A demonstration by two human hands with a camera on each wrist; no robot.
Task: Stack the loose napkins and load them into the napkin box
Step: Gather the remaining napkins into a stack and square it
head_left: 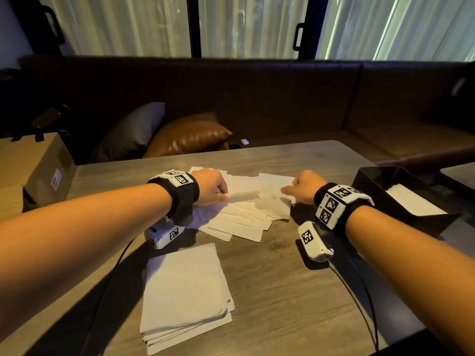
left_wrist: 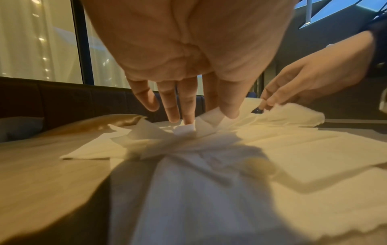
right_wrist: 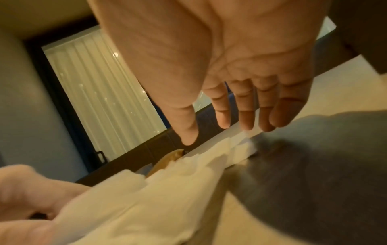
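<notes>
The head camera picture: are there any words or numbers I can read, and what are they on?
No words or numbers can be read.
Cardboard box: it has a white sticker, but its print is too small and blurred.
Wrist bands: only black-and-white square code patterns, no letters.
Napkins and napkin box: plain, no print visible.

A brown leather cushion and a grey cushion are propped on the dark bench seat behind the wooden surface. A cardboard box is seen at left, beneath curtained windows.
</notes>
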